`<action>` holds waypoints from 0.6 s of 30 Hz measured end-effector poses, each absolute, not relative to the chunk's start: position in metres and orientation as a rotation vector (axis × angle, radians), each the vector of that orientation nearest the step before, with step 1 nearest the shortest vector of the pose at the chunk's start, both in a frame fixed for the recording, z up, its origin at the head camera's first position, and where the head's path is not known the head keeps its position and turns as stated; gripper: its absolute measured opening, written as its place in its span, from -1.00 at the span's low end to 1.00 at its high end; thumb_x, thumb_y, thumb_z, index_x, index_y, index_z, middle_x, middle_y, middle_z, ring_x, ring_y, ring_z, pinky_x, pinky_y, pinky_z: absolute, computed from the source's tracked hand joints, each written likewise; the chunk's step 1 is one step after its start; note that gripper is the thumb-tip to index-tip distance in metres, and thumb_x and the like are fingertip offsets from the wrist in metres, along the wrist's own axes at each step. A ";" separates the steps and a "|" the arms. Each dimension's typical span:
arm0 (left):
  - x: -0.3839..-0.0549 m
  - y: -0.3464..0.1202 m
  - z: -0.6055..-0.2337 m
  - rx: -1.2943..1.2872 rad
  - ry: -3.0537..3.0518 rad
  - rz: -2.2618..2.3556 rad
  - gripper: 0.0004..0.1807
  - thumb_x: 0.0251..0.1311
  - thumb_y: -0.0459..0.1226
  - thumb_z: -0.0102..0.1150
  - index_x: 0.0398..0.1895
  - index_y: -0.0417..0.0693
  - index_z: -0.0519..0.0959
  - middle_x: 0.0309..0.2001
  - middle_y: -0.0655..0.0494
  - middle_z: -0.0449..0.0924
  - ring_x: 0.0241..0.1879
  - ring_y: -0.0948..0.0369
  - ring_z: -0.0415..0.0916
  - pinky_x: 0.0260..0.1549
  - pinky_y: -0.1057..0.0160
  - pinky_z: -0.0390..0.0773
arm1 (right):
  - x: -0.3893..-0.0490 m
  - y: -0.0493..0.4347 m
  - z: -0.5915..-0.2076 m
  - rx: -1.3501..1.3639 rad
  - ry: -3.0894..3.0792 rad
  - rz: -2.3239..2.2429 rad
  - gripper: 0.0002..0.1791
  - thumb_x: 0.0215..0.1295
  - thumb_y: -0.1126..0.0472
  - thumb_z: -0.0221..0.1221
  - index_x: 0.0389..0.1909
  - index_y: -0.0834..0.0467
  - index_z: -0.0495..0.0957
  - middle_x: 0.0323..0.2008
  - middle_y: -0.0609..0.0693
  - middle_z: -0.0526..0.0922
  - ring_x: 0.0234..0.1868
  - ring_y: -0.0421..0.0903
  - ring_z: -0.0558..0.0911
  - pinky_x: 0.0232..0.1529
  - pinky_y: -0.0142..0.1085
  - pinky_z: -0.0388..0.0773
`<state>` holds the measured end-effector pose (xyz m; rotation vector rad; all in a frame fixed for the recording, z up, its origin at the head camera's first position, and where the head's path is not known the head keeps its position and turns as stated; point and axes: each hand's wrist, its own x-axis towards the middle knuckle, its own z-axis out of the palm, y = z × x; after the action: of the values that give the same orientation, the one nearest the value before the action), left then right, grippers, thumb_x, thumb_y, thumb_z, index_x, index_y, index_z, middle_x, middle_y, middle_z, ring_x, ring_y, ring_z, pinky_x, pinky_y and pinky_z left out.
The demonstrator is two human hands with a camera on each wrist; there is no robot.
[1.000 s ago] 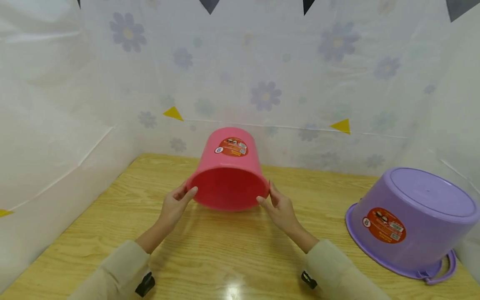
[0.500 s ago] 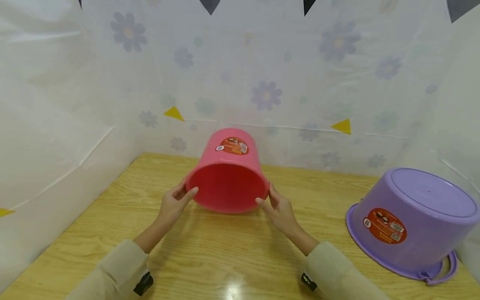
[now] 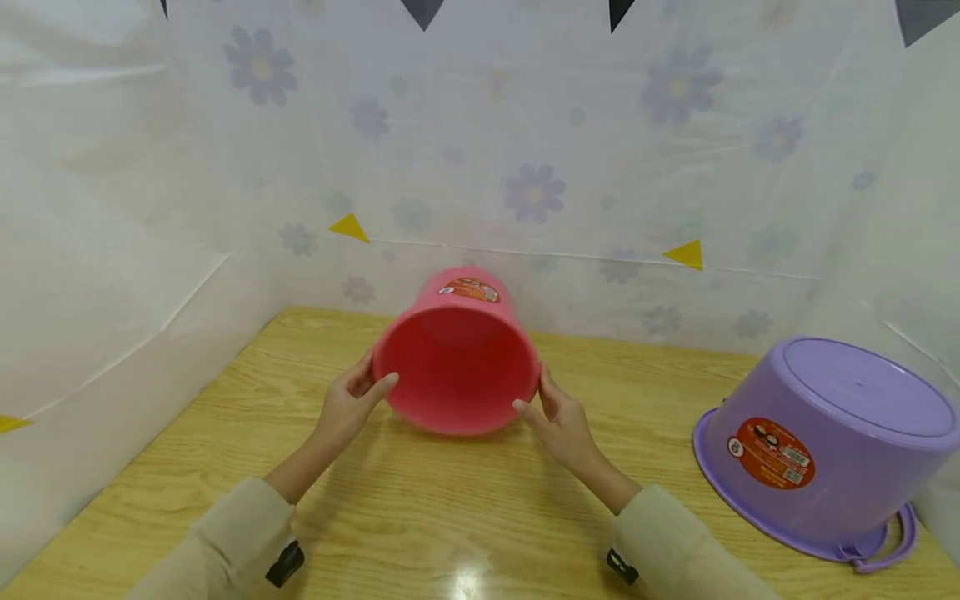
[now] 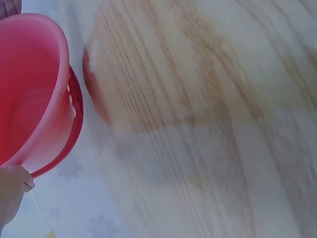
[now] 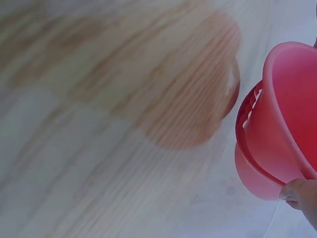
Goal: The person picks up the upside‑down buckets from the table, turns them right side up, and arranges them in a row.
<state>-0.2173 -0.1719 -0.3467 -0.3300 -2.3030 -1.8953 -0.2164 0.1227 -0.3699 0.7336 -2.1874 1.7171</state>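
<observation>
In the head view, a pink bucket [image 3: 456,371] is tilted on its side near the middle of the table, its open mouth facing me. My left hand [image 3: 348,410] grips the rim at the left, thumb over the edge. On the opposite side my right hand [image 3: 561,423] holds the rim in the same way. An orange-red label [image 3: 472,289] shows on the upper wall. The wrist views show a red handle [image 5: 247,144] lying along the bucket's outer wall. Whether the bucket touches the table, I cannot tell.
A purple bucket [image 3: 817,467] stands upside down at the right, its handle [image 3: 892,550] by the table's right side. The wooden table [image 3: 465,508] ends at a flowered white sheet [image 3: 450,150] behind. Small yellow pennants [image 3: 682,254] hang on a string there.
The pink bucket has tipped further, so its mouth faces me more and its label looks narrower. Both hands keep hold of the rim and have hardly moved.
</observation>
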 end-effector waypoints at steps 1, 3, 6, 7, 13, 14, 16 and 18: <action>-0.218 -0.172 -0.346 -0.347 -2.299 -1.898 -0.30 0.27 -0.33 0.04 0.42 -0.20 0.00 0.41 -0.09 0.09 0.30 0.02 0.22 -0.07 0.55 0.46 | -0.216 0.123 -0.370 0.744 -2.182 1.719 -0.22 0.19 0.44 0.14 0.29 0.59 -0.10 0.35 0.39 0.00 0.35 0.18 0.10 0.20 -0.23 0.23; -0.218 -0.173 -0.345 -0.372 -2.290 -1.903 -0.30 0.27 -0.33 0.04 0.42 -0.21 -0.01 0.41 -0.10 0.08 0.30 0.00 0.22 -0.07 0.54 0.47 | -0.216 0.123 -0.370 0.763 -2.169 1.730 -0.21 0.19 0.44 0.14 0.30 0.58 -0.12 0.35 0.39 -0.02 0.35 0.18 0.08 0.19 -0.35 0.24; -0.218 -0.173 -0.342 -0.402 -2.275 -1.909 -0.30 0.28 -0.35 0.02 0.42 -0.23 -0.02 0.41 -0.12 0.07 0.31 -0.01 0.21 -0.08 0.53 0.47 | -0.216 0.123 -0.370 0.792 -2.150 1.750 -0.19 0.19 0.44 0.14 0.31 0.56 -0.15 0.37 0.38 -0.06 0.37 0.18 0.05 0.17 -0.50 0.23; -0.218 -0.173 -0.341 -0.411 -2.271 -1.909 -0.30 0.28 -0.36 0.02 0.42 -0.24 -0.02 0.41 -0.13 0.07 0.31 -0.02 0.20 -0.08 0.54 0.47 | -0.216 0.123 -0.370 0.805 -2.143 1.754 -0.18 0.19 0.44 0.14 0.32 0.56 -0.16 0.38 0.38 -0.07 0.37 0.18 0.04 0.18 -0.52 0.22; -0.220 -0.174 -0.337 -0.457 -2.269 -1.903 -0.28 0.25 -0.39 0.04 0.42 -0.25 -0.03 0.43 -0.13 0.02 0.32 -0.05 0.16 -0.08 0.57 0.46 | -0.217 0.123 -0.368 0.877 -2.105 1.747 -0.11 0.15 0.46 0.17 0.34 0.52 -0.20 0.41 0.35 -0.12 0.39 0.18 -0.02 0.22 -0.49 0.19; -0.220 -0.174 -0.336 -0.472 -2.267 -1.900 -0.27 0.24 -0.40 0.05 0.42 -0.25 -0.04 0.43 -0.13 0.01 0.33 -0.05 0.14 -0.07 0.57 0.45 | -0.218 0.123 -0.368 0.886 -2.105 1.736 -0.10 0.14 0.46 0.18 0.35 0.51 -0.20 0.41 0.35 -0.12 0.40 0.19 -0.03 0.22 -0.50 0.19; -0.222 -0.175 -0.335 -0.511 -2.256 -1.896 -0.24 0.23 -0.41 0.06 0.43 -0.23 -0.06 0.45 -0.12 -0.03 0.36 -0.05 0.08 -0.05 0.58 0.43 | -0.218 0.123 -0.367 0.903 -2.105 1.710 -0.06 0.10 0.46 0.21 0.36 0.49 -0.21 0.42 0.34 -0.13 0.41 0.19 -0.05 0.23 -0.52 0.18; -0.223 -0.176 -0.334 -0.545 -2.241 -1.897 -0.22 0.22 -0.44 0.07 0.44 -0.20 -0.09 0.46 -0.09 -0.07 0.39 -0.05 0.03 -0.03 0.58 0.41 | -0.219 0.124 -0.364 0.928 -2.099 1.685 -0.02 0.06 0.46 0.24 0.38 0.45 -0.21 0.43 0.30 -0.13 0.42 0.17 -0.06 0.25 -0.52 0.16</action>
<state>-0.2231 -0.1760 -0.3344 -0.5453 -2.2408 -1.8971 -0.2188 0.1237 -0.3641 0.9284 -2.0992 1.6851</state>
